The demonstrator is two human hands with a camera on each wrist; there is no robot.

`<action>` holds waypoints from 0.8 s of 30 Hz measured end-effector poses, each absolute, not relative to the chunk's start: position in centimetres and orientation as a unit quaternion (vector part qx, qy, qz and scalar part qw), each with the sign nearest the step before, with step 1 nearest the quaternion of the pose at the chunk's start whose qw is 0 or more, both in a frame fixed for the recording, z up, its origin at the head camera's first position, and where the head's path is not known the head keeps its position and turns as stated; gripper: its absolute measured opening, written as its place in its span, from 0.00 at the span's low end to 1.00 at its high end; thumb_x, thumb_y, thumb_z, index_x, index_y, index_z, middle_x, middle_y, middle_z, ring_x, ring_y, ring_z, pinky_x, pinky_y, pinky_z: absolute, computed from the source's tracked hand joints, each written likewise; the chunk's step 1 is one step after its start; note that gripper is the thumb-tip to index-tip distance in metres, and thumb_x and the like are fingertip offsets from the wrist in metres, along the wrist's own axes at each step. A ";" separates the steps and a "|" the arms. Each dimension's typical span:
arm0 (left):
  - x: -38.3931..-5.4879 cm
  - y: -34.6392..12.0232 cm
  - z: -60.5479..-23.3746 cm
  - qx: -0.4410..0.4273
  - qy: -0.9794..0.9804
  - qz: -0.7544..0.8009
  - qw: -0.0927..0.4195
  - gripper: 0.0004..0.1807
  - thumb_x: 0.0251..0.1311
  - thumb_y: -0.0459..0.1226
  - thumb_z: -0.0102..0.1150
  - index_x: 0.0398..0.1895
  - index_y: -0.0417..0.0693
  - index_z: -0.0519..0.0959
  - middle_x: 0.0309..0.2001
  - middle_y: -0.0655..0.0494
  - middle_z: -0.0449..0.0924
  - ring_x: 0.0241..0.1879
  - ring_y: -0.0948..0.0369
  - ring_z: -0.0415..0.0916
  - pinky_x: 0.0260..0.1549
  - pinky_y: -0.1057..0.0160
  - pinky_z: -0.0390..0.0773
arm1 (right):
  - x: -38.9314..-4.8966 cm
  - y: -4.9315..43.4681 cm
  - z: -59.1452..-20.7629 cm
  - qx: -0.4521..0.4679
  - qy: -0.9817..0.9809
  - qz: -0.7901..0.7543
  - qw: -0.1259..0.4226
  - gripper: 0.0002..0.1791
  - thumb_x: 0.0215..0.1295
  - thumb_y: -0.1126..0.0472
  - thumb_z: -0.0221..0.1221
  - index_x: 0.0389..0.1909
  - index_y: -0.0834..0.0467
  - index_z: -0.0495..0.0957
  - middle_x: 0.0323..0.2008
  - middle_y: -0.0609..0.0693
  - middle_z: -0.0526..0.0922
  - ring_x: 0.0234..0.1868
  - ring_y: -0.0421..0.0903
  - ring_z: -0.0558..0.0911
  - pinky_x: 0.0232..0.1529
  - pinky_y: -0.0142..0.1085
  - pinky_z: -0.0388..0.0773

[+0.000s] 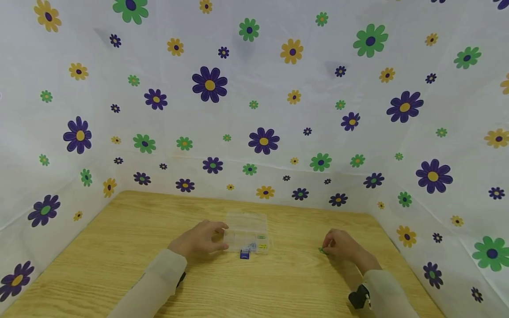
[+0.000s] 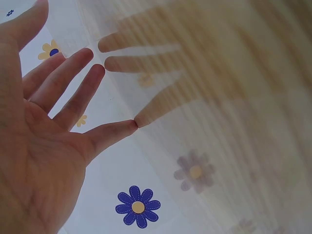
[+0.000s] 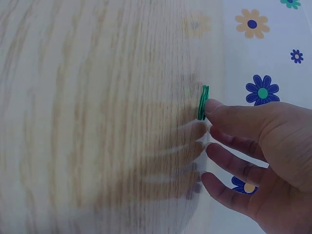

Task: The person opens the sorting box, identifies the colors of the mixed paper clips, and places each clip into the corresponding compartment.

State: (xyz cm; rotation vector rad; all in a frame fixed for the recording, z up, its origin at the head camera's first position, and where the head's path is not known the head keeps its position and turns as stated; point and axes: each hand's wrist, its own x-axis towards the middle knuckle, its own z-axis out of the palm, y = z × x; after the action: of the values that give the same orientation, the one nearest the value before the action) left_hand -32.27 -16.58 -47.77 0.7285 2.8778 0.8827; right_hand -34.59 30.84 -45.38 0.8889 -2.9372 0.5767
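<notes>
A clear plastic compartment box [image 1: 243, 240] lies on the wooden table with its lid raised at the back. My left hand [image 1: 203, 237] is at the box's left side, thumb and fingers spread. In the left wrist view, the left fingertips [image 2: 135, 125] meet the table surface, with nothing between them. Off to the right of the box, my right hand [image 1: 345, 246] pinches a green paper clip [image 3: 203, 103] at the tabletop. Its thumb tip is against the clip, and the other fingertips [image 3: 207, 178] rest at the table.
A small blue piece [image 1: 244, 254], like a binder clip, sits at the box's front edge. Inside the box's right part are a yellow item [image 1: 262, 246] and a green item [image 1: 260, 237]. A white flower-patterned sheet [image 1: 262, 110] surrounds the wooden table [image 1: 278, 287] at the back and sides.
</notes>
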 end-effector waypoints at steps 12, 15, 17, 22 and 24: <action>-32.1 -16.5 -47.8 0.234 0.930 0.284 0.019 0.33 0.64 0.54 0.68 0.67 0.49 0.76 0.59 0.50 0.83 0.63 0.47 0.75 0.68 0.40 0.71 | -34.7 30.9 -45.7 0.285 -0.942 0.179 0.007 0.07 0.59 0.65 0.73 0.26 0.59 0.83 0.31 0.49 0.80 0.31 0.39 0.77 0.33 0.32 0.77; -32.1 -16.6 -47.7 0.231 0.930 0.283 0.018 0.33 0.64 0.55 0.68 0.67 0.49 0.77 0.59 0.50 0.84 0.62 0.48 0.75 0.67 0.39 0.72 | -34.7 30.9 -45.6 0.277 -0.944 0.182 0.004 0.08 0.59 0.65 0.73 0.25 0.58 0.83 0.31 0.49 0.80 0.31 0.39 0.77 0.33 0.32 0.77; -32.1 -16.6 -47.7 0.230 0.930 0.285 0.018 0.33 0.64 0.55 0.68 0.67 0.49 0.77 0.59 0.51 0.84 0.61 0.48 0.75 0.67 0.39 0.72 | -34.7 30.9 -45.6 0.273 -0.945 0.182 0.002 0.08 0.59 0.64 0.73 0.25 0.58 0.82 0.31 0.49 0.80 0.31 0.40 0.77 0.33 0.33 0.78; -32.0 -16.6 -47.7 0.225 0.931 0.287 0.021 0.33 0.63 0.55 0.68 0.67 0.50 0.76 0.60 0.50 0.84 0.62 0.48 0.75 0.67 0.39 0.72 | -34.6 30.9 -45.4 0.269 -0.945 0.187 -0.004 0.09 0.60 0.63 0.72 0.25 0.59 0.82 0.30 0.48 0.81 0.31 0.38 0.76 0.33 0.33 0.78; -32.0 -16.6 -47.7 0.224 0.931 0.286 0.023 0.33 0.63 0.55 0.68 0.68 0.50 0.76 0.61 0.50 0.83 0.63 0.47 0.74 0.68 0.39 0.72 | -34.6 30.8 -45.1 0.268 -0.944 0.194 -0.006 0.08 0.60 0.65 0.71 0.26 0.59 0.82 0.29 0.48 0.82 0.30 0.37 0.77 0.32 0.32 0.78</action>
State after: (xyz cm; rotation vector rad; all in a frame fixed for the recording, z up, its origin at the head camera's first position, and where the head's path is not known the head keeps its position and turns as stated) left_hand -32.01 -16.60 -47.70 0.6945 2.8833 0.8845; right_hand -34.56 30.76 -45.06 0.8464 -2.9757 0.6111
